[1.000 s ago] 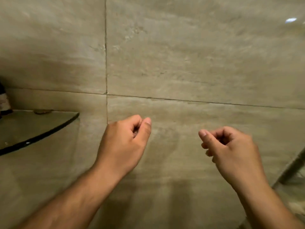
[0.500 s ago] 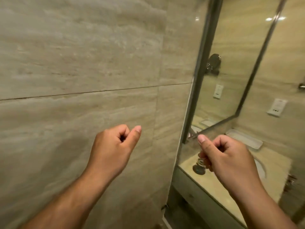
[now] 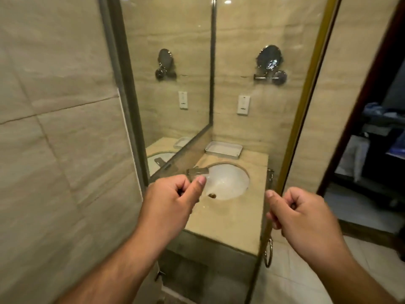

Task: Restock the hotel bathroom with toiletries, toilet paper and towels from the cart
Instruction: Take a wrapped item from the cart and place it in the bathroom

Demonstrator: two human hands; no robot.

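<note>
Left hand [image 3: 173, 200] and right hand [image 3: 300, 213] are both raised before the beige stone tabletop [image 3: 230, 218], fingers clenched into the palms, thumbs out, grasping nothing. A white oval basin [image 3: 228, 181] is set into the tabletop, and an empty white rectangular tray [image 3: 223, 149] sits behind it against the wall. The dark housekeeping cart [image 3: 379, 128], blurred, stands beyond the doorway at far right, well apart from both hands, and carries white cloth [image 3: 355, 159].
</note>
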